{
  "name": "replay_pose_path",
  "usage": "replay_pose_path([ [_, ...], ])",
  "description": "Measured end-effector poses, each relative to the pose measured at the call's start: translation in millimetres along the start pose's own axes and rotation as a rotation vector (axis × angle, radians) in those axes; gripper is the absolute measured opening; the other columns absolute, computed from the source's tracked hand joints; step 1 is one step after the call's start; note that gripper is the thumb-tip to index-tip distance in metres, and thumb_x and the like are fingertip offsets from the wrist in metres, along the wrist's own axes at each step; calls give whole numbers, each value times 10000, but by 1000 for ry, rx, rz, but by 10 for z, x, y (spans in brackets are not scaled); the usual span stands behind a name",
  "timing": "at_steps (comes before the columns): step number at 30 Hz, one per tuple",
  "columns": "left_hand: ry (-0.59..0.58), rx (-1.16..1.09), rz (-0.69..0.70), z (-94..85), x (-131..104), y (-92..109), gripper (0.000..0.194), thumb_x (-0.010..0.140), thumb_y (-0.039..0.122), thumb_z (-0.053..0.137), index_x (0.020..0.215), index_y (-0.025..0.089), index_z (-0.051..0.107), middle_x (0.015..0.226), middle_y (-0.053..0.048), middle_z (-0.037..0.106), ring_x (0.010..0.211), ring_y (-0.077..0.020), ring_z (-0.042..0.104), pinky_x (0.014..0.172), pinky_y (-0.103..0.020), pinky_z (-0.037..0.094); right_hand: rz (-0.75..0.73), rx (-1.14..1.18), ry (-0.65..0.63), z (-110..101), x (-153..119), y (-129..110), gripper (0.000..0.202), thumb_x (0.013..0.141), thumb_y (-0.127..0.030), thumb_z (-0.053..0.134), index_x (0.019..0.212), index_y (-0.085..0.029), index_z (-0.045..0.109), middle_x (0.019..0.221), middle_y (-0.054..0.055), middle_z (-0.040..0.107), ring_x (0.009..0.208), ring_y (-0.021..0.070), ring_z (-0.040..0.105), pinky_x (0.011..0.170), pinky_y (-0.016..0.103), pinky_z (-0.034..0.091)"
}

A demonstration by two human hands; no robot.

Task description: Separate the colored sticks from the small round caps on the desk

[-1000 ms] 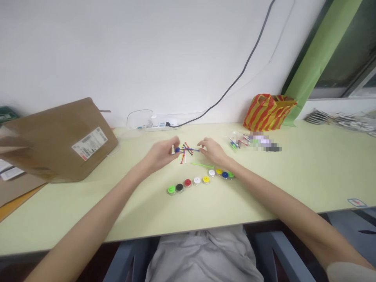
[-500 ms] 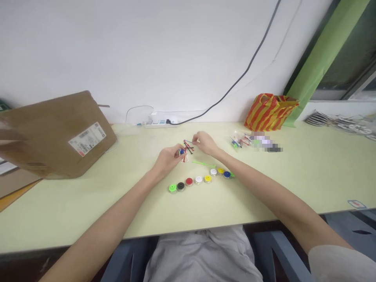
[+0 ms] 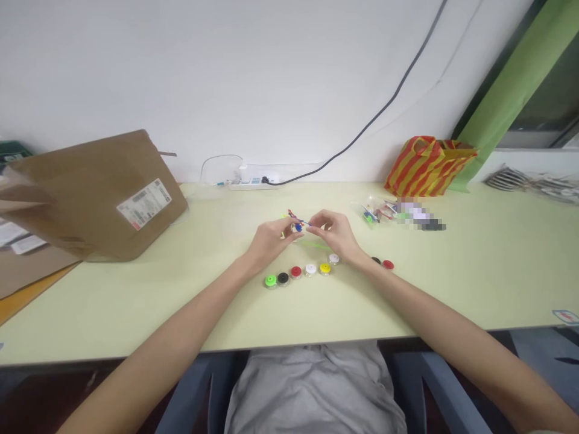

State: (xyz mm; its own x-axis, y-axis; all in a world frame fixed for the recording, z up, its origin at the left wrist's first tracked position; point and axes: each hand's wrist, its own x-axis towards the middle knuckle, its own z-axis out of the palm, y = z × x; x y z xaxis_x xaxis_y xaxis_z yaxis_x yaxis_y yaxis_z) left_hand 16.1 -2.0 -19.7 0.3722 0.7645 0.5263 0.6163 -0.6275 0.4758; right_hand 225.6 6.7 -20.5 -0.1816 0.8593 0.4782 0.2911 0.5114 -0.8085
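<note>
Between the fingers of my left hand [image 3: 270,241] is a small piece with a blue top [image 3: 298,228]. My right hand [image 3: 335,232] pinches a thin blue stick [image 3: 306,223] close to that blue top. Red sticks [image 3: 292,214] lie just behind the fingers, and a green stick [image 3: 316,245] is on the table below the hands. Nearer to me is a row of small round pieces with coloured tops: green [image 3: 271,281], black [image 3: 283,278], red [image 3: 296,272], white [image 3: 310,269] and yellow [image 3: 324,268]. Another red-topped piece [image 3: 388,264] is beyond my right wrist.
A cardboard box [image 3: 104,199] stands at the left. Along the wall are a power strip [image 3: 253,185] with a black cable and a striped bag [image 3: 427,166]. Plastic packets with small parts [image 3: 373,211] lie back right.
My right hand has come down and toward my left hand, with the blue stick now at the blue-topped piece. The view has shifted slightly, and more tops show beyond the right wrist.
</note>
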Motion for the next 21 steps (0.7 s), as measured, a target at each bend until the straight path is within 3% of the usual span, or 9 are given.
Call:
replay_pose_path([
  [6, -15, -74, 25, 45, -11, 69, 350, 866, 523, 707, 982, 198, 651, 753, 7, 683, 665, -143, 616, 679, -273, 494, 4, 91, 35, -1, -49, -76, 212, 778, -387, 763, 792, -189, 689, 796, 46, 725, 741, 181, 641, 689, 314, 479],
  [12, 21, -158, 57, 54, -33, 164, 374, 859, 557, 705, 910, 198, 618, 699, 23, 651, 635, -132, 608, 649, -259, 505, -3, 169, -9, 25, -66, -100, 147, 811, -329, 728, 812, -183, 711, 825, 51, 733, 778, 183, 663, 741, 323, 488],
  [21, -15, -125, 54, 11, -37, 131, 338, 874, 524, 693, 846, 195, 620, 701, -10, 699, 615, -144, 634, 640, -266, 522, 14, 280, -66, 41, -76, -52, 270, 818, -442, 734, 850, -178, 690, 847, 49, 706, 792, 173, 635, 700, 295, 478],
])
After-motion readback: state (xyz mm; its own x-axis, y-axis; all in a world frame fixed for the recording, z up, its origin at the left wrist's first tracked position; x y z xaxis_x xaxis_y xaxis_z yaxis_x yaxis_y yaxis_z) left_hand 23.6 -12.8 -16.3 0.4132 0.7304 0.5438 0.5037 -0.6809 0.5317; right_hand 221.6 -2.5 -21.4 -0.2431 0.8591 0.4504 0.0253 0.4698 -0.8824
